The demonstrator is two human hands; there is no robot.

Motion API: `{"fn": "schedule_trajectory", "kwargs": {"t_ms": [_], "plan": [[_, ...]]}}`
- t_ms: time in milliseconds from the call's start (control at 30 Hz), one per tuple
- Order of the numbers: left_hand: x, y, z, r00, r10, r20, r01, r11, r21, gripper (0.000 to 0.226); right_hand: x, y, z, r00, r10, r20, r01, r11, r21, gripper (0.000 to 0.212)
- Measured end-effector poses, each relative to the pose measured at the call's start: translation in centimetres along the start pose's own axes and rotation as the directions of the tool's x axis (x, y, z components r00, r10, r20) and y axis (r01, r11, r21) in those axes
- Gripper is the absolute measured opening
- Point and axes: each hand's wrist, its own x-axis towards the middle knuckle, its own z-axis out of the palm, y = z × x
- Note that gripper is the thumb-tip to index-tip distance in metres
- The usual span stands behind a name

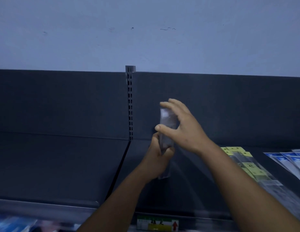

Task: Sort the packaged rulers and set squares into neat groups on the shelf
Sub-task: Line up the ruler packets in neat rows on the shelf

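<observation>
Left hand (158, 154) gripping an upright clear packaged ruler (167, 129), right hand (181, 126) spread loosely around its top, yellow-labelled packs (246, 163) right of both, on the dark shelf (62, 164)

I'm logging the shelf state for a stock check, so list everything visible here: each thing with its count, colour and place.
Clear packet: one, transparent with a dark content, blurred, held upright above the shelf centre.
Yellow-headed packets: a fanned group, count unclear, clear sleeves with yellow cards, lying on the shelf at right.
Blue-and-white packets: several, count unclear, far right of the shelf.
Shelf: one, dark grey, across the view.
Slotted upright: one, grey, at the back panel's centre.
Price label: one, green, yellow and white, on the shelf's front edge.
Wall: pale blue-grey, above.
Left hand: grips the packet's lower part.
Right hand: fingers curved at the packet's top.
</observation>
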Motion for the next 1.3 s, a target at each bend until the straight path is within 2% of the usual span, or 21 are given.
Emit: {"fn": "schedule_trajectory", "kwargs": {"t_ms": [100,133,200,267,333,400,533,667,867,1000,1067,1100,1133,1167,1200,1233,1300], "plan": [[-0.1,0.1,-0.1,1.0,-0.027,0.009,0.027,1.0,0.002,0.045,0.1,0.2,-0.3,1.0,0.002,0.015,-0.002,0.999,-0.046,0.07],[-0.2,0.2,-0.1,0.999,-0.043,0.019,0.042,0.999,0.007,0.044,0.0,0.3,-0.4,1.0,0.017,0.02,-0.017,1.0,-0.01,0.073],[-0.4,0.3,-0.2,0.997,-0.073,0.03,0.073,0.997,0.008,0.041,-0.5,0.9,0.0,0.995,0.095,0.018,-0.097,0.973,0.208,0.08],[-0.5,0.3,-0.2,0.998,-0.064,0.023,0.063,0.998,0.023,0.038,-1.2,2.2,1.1,0.981,0.192,0.028,-0.188,0.904,0.384,0.078],[-0.6,0.1,0.0,0.998,-0.028,-0.047,0.03,0.999,0.034,0.037,-2.1,4.2,2.9,0.971,0.232,0.05,-0.232,0.888,0.398,0.063],[-0.7,-0.2,0.4,0.984,-0.011,-0.175,0.01,1.0,-0.006,0.038,-3.1,5.2,4.4,0.962,0.271,0.046,-0.264,0.865,0.427,0.044],[-1.0,-0.6,1.6,0.961,0.05,-0.271,-0.032,0.997,0.072,0.044,-3.8,4.7,5.6,0.956,0.292,-0.015,-0.245,0.827,0.506,0.04],[-0.6,-0.1,1.1,0.973,0.092,-0.212,-0.082,0.995,0.057,0.044,-3.5,4.8,5.3,0.959,0.28,-0.053,-0.201,0.795,0.573,0.042],[-1.5,-2.3,0.3,0.998,0.0,-0.056,0.006,0.995,0.099,0.054,-4.2,5.1,6.6,0.953,0.299,-0.049,-0.221,0.797,0.562,0.04],[-1.0,-1.8,0.3,0.986,-0.004,-0.165,0.029,0.988,0.152,0.053,-3.8,4.6,6.5,0.949,0.311,-0.054,-0.225,0.787,0.574,0.043],[-0.4,-0.9,-0.2,0.984,0.031,-0.174,0.018,0.961,0.277,0.05,-3.9,4.4,6.2,0.894,0.376,-0.243,-0.26,0.877,0.404,0.04],[-0.1,-0.5,-0.7,0.989,0.047,-0.14,0.011,0.92,0.391,0.05,-4.2,4.1,5.9,0.866,0.31,-0.391,-0.214,0.939,0.27,0.034],[0.1,0.0,-1.2,0.995,0.043,-0.088,0.009,0.855,0.518,0.052,-4.4,3.7,5.6,0.853,0.152,-0.499,-0.112,0.988,0.109,0.03],[0.3,0.3,-1.7,0.999,0.021,-0.035,0.006,0.769,0.639,0.054,-4.5,3.6,5.5,0.858,-0.026,-0.514,-0.015,0.997,-0.075,0.032],[0.4,0.6,-2.0,1.0,-0.001,0.019,-0.014,0.678,0.735,0.054,-4.5,3.6,5.6,0.889,-0.141,-0.436,0.037,0.97,-0.24,0.039],[0.4,0.7,-2.2,0.997,-0.027,0.071,-0.041,0.596,0.802,0.051,-4.4,3.8,5.7,0.941,-0.174,-0.291,0.054,0.925,-0.376,0.052],[0.2,0.5,-1.9,0.979,-0.125,0.159,-0.087,0.452,0.888,0.045,-4.3,5.0,6.1,0.999,-0.026,0.027,0.037,0.827,-0.56,0.073]]}}
